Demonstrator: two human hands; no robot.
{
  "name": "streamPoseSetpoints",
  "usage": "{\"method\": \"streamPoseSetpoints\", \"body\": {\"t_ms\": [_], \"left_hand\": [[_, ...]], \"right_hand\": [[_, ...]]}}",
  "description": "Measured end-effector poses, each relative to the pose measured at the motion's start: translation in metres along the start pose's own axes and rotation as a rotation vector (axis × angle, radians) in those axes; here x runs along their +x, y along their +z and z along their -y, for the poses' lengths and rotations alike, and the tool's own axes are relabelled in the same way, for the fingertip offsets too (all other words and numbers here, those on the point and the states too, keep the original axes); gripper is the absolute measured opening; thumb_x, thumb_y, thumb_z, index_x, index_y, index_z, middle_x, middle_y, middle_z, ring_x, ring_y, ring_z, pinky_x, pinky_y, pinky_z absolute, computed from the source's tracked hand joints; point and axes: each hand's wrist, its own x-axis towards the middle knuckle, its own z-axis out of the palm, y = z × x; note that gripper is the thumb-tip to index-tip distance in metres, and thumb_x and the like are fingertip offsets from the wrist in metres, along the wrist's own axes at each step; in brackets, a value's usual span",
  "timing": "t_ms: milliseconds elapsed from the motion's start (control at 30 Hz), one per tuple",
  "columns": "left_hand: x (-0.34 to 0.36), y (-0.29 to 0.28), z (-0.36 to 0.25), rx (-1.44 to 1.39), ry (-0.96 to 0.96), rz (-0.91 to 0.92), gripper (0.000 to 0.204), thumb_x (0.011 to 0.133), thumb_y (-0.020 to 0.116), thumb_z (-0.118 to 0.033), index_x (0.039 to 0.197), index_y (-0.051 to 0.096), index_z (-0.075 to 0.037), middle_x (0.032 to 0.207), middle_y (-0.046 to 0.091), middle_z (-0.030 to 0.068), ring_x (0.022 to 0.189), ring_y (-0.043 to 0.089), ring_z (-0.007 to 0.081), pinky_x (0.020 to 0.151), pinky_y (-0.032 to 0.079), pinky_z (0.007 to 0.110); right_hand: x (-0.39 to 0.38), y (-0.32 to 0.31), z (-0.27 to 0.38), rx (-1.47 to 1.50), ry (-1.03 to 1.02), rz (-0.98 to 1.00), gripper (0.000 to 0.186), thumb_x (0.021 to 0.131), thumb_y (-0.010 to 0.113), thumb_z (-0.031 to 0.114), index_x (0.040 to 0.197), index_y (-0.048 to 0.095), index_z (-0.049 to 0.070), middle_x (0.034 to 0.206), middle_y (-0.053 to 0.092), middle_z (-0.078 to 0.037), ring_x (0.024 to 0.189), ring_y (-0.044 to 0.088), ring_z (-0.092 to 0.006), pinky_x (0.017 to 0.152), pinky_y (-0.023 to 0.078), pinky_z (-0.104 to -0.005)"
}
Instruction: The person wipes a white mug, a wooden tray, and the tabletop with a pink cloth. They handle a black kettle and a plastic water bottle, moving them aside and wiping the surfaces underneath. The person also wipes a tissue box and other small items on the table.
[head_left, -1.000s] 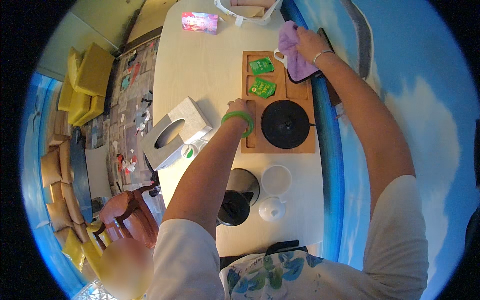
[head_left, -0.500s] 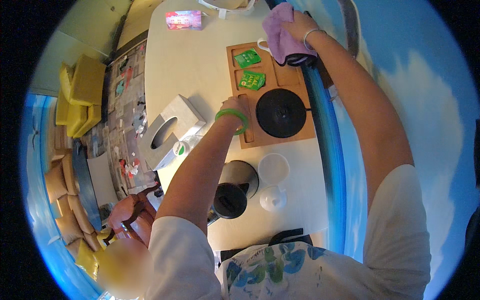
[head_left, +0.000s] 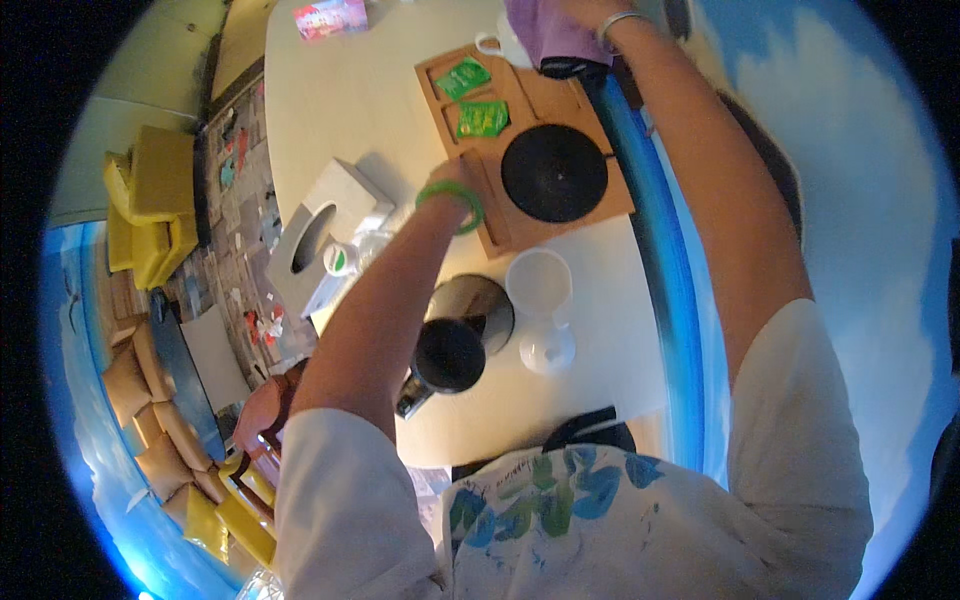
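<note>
Cloth [head_left: 550, 34] higher in view, tabletop [head_left: 345, 95] open beside tray edge [head_left: 438, 112]

In the right hand [head_left: 588, 10]: one purple cloth [head_left: 545, 28]. At the left hand [head_left: 455, 174]: one wooden compartment tray [head_left: 540, 92]. Beyond the latter hand: two green sachets [head_left: 463, 78]. Right of it: one black kettle base [head_left: 555, 172]. Left: one tissue box [head_left: 345, 190]. Nearer side: one kettle [head_left: 452, 352].
</note>
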Motion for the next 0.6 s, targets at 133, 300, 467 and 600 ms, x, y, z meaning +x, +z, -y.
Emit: {"method": "streamPoseSetpoints", "body": {"t_ms": [133, 300, 467, 600], "left_hand": [[-0.019, -0.035, -0.023, 0.111, 0.227, -0.065, 0.039, 0.089, 0.062, -0.036, 0.098, 0.07, 0.001, 0.096, 0.071, 0.0217, 0.091, 0.07, 0.0342, 0.081, 0.055, 0.044], [-0.095, -0.084, -0.078, 0.101, 0.483, 0.44, 0.043, 0.088, 0.062, -0.041, 0.1, 0.07, 0.0, 0.094, 0.07, 0.0229, 0.092, 0.068, 0.0375, 0.084, 0.053, 0.047], [-0.133, -0.049, -0.11, 0.539, 0.749, 0.351, 0.028, 0.082, 0.068, -0.02, 0.103, 0.072, -0.002, 0.105, 0.071, 0.018, 0.099, 0.068, 0.0346, 0.085, 0.056, 0.044], [-0.112, -0.001, -0.106, 0.555, 0.766, 0.285, 0.026, 0.082, 0.068, -0.015, 0.103, 0.072, -0.001, 0.105, 0.071, 0.0183, 0.099, 0.069, 0.0337, 0.084, 0.056, 0.044]], "right_hand": [[-0.082, -0.006, -0.059, 0.12, -0.043, -0.123, 0.057, 0.089, 0.063, 0.044, 0.13, 0.055, 0.004, 0.122, 0.063, -0.02, 0.112, 0.061, -0.0313, 0.098, 0.045, -0.0405], [-0.205, 0.03, -0.12, 0.496, 0.357, -0.081, 0.054, 0.088, 0.068, 0.04, 0.126, 0.06, 0.002, 0.124, 0.063, -0.012, 0.112, 0.059, -0.0231, 0.094, 0.048, -0.036], [-0.288, 0.038, -0.156, 0.9, 0.786, -0.064, 0.049, 0.092, 0.064, 0.027, 0.136, 0.055, 0.007, 0.129, 0.061, -0.01, 0.117, 0.058, -0.0204, 0.098, 0.047, -0.0336], [-0.31, 0.041, -0.16, 1.149, 0.583, -0.058, 0.045, 0.094, 0.063, 0.022, 0.135, 0.054, 0.006, 0.125, 0.062, -0.011, 0.114, 0.059, -0.0218, 0.096, 0.048, -0.0342]]}}
